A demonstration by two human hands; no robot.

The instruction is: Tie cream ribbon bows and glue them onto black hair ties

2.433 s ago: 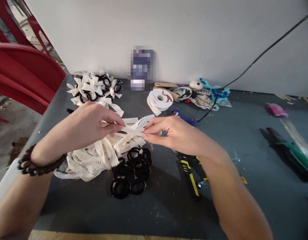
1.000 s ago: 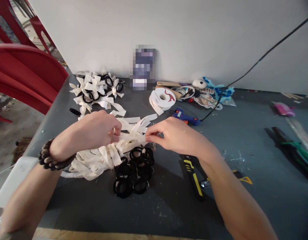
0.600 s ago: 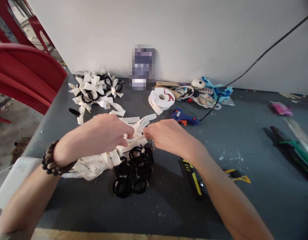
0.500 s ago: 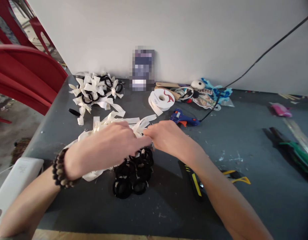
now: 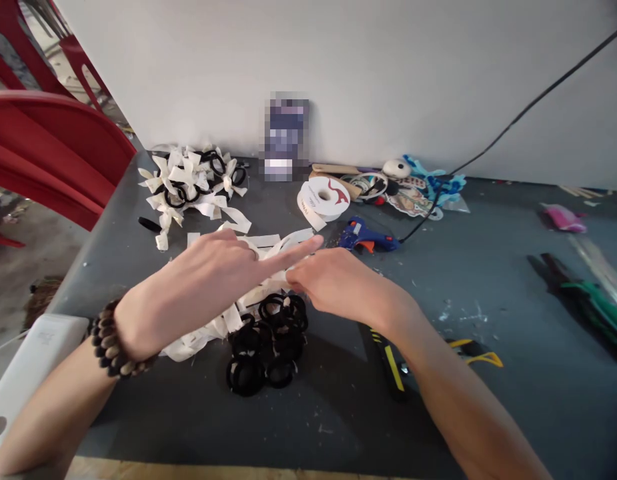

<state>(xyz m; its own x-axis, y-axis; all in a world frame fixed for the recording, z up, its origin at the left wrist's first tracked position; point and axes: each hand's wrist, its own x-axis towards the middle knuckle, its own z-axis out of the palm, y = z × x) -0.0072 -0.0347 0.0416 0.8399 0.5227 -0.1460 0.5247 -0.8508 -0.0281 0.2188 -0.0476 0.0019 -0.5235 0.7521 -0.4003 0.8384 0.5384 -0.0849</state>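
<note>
My left hand [image 5: 215, 277] hovers over a heap of cream ribbon strips [image 5: 198, 337], its index finger stretched out to the right and the other fingers curled around a ribbon piece. My right hand [image 5: 333, 283] is closed in a pinch on the same ribbon piece [image 5: 273, 257], right under the left fingertip. A pile of black hair ties [image 5: 265, 340] lies just below both hands. Finished cream bows on black ties [image 5: 188, 180] lie at the back left. A beaded bracelet sits on my left wrist.
A ribbon spool [image 5: 324, 198] and a blue glue gun [image 5: 367, 237] with a black cord lie behind my hands. Yellow-black pliers [image 5: 388, 363] rest under my right forearm. Green-handled tools [image 5: 585, 300] lie far right. Red chairs [image 5: 48, 150] stand left of the grey table [image 5: 488, 400].
My hands have come together over the ribbon heap. The left hand slid right and now points its index finger over the right hand's pinch. The view shifted slightly.
</note>
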